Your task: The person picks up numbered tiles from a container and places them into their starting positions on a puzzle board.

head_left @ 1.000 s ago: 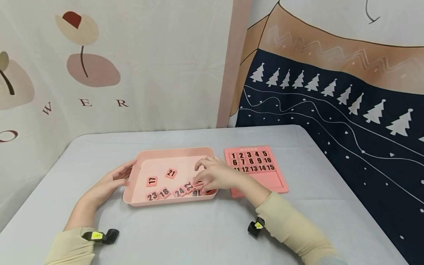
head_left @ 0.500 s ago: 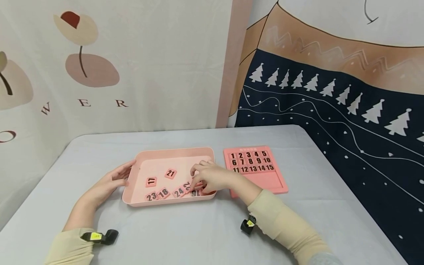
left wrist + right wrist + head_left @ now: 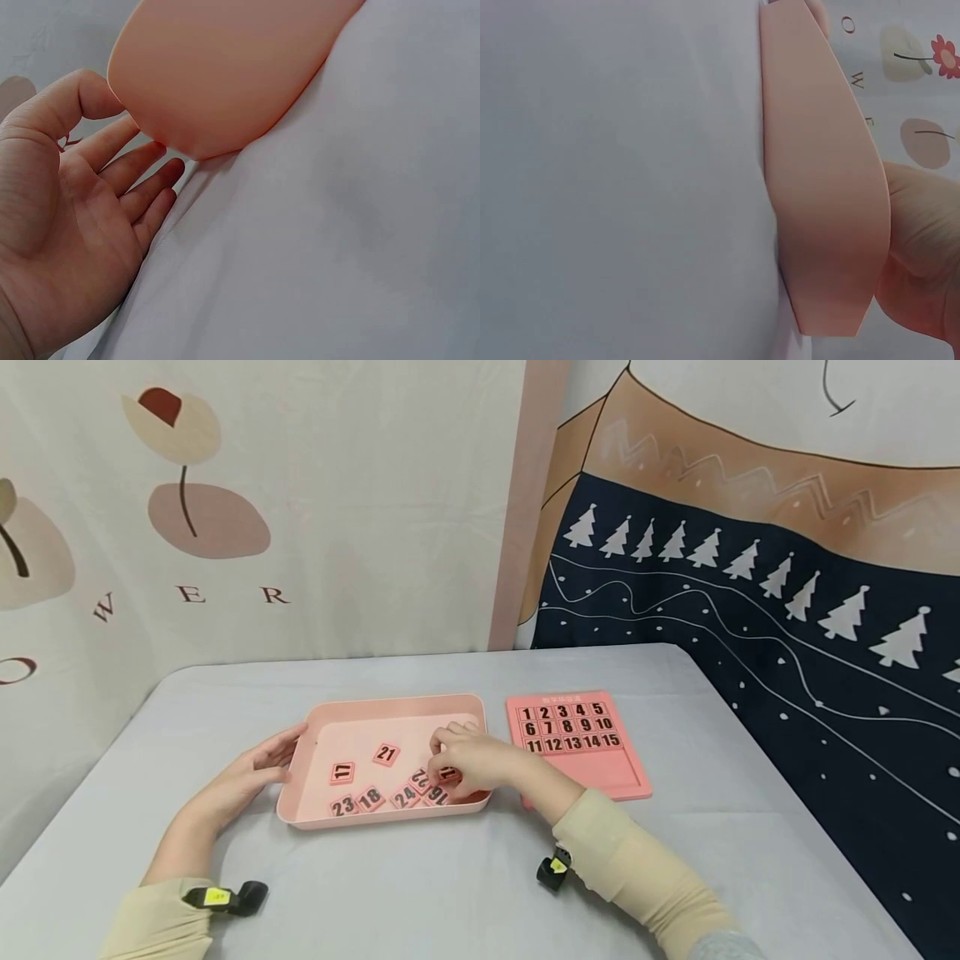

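Observation:
A pink tray lies on the table with loose number tiles in it, among them the 21 tile, the 17 tile and the 23 tile. My left hand holds the tray's left end, thumb at the rim and fingers against the outer wall, as the left wrist view shows. Inside the right end, my right hand reaches down with bent fingers over a cluster of tiles, close to the 16 tile. In the right wrist view the tray wall hides these fingertips, so I cannot tell whether they pinch a tile.
Right of the tray lies a pink number board, its upper rows filled with tiles 1 to 15 and its lower part bare. A pale cloth covers the table. Printed curtains hang behind it.
My right hand has shifted slightly left and down among the tiles. The 16 tile has turned to a slant, and the tile beside it has moved a little. The left hand stays in place.

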`<state>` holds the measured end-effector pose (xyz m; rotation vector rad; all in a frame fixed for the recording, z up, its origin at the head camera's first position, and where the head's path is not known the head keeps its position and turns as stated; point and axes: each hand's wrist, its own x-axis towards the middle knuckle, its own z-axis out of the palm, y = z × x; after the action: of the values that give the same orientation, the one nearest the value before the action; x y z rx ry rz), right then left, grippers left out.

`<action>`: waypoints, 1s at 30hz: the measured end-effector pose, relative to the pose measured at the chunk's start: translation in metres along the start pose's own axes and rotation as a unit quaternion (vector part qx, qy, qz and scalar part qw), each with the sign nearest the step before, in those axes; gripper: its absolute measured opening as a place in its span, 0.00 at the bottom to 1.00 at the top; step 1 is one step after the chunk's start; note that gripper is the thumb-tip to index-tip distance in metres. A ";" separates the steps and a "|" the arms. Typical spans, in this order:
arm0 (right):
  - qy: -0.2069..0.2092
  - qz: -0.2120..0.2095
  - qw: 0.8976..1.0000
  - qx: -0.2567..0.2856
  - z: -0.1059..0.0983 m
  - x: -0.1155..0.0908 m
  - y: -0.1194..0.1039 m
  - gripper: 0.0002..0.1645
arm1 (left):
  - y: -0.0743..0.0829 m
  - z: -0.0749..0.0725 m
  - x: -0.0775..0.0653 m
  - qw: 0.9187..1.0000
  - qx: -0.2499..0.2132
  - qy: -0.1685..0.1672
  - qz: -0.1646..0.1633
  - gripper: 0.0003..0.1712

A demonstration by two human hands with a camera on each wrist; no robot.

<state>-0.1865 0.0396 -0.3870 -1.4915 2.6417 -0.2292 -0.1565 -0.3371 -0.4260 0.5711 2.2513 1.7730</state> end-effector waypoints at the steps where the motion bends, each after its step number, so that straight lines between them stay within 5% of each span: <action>1: 0.004 -0.003 1.000 0.000 0.001 -0.001 0.000 0.13 | 0.000 0.000 0.000 1.000 0.000 0.000 0.000 0.40; 12: 0.092 0.040 0.994 0.035 -0.001 -0.012 0.000 0.17 | 0.001 0.001 0.000 1.000 0.000 -0.003 0.004 0.40; 30: 0.237 0.200 0.949 0.047 -0.011 -0.075 0.008 0.18 | 0.002 0.001 0.000 1.000 0.002 0.000 0.002 0.40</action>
<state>-0.1561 0.1087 -0.3765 -0.9239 3.1685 -0.7443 -0.1558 -0.3362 -0.4247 0.5768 2.2556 1.7704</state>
